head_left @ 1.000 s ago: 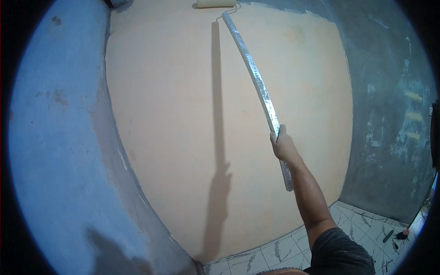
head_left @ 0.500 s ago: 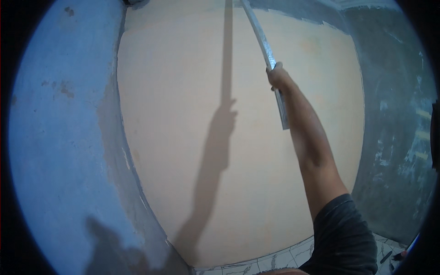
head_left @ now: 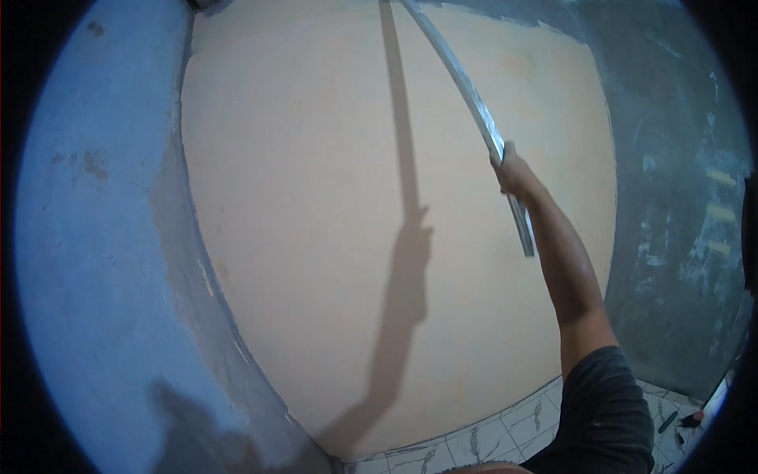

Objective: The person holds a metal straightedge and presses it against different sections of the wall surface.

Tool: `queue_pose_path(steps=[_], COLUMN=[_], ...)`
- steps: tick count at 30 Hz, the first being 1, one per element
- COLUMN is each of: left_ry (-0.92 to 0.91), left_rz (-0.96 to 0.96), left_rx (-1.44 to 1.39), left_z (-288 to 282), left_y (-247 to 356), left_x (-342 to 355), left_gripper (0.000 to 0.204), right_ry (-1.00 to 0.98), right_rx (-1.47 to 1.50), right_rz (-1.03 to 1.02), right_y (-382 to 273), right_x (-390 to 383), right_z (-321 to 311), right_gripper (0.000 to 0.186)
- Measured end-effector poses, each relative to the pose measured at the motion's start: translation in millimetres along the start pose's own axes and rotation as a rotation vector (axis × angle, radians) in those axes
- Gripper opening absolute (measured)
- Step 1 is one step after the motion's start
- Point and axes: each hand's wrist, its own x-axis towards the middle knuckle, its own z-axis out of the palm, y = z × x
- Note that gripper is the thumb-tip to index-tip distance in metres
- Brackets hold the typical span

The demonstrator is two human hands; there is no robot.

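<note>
- At the far left, a blue wall (head_left: 87, 261) is standing, with a dark shadow (head_left: 189, 442) lying low on it; my left hand is not showing, so I cannot tell its state.
- Beside it, a cream-coloured wall (head_left: 308, 197) is filling the middle, and a long shadow (head_left: 401, 130) is falling across it.
- Before this wall, a silver metal pole (head_left: 472, 95) is slanting from the top edge down to the right, its upper end running out of view. I am judging it stiff, rather light for its length and not fragile, but maybe slippery on its smooth sides.
- My right hand (head_left: 515, 171) is clamping the pole near its lower end, a short tail sticking out below. I am thinking this hold is giving reach, while a higher one would be giving better balance.
- Beside the dark sleeve (head_left: 604, 403), marbled floor tiles (head_left: 482, 438) are showing.
- At the far right, a grey wall (head_left: 671, 292) is carrying pale patches.
</note>
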Motion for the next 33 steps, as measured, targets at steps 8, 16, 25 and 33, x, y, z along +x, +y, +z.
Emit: queue_pose_path(steps=[8,16,25,33], left_ry=[0.003,0.020,0.048,0.040], left_rz=[0.023,0.020,-0.030,-0.036], left_rx=[0.020,0.010,-0.009,-0.001], left_z=[-20.1,-9.7,17.7,25.0], left_y=[-2.4,0.5,4.4,6.2], left_x=[-8.0,-6.4,-0.3,1.2], left_gripper=[0.063,0.063,0.063,0.063], right_ry=[-0.024,0.050,0.085,0.064], right_rx=[-0.010,0.069,0.111,0.062], right_rz=[0.090,0.041,-0.024,-0.030], right_y=[18.2,-21.1,-111.1,-72.4], right_x=[-133.7,-40.6,114.4,106.6], right_z=[37.8,42.5,-2.7,-11.6], right_gripper=[0.044,0.048,0.053,0.053])
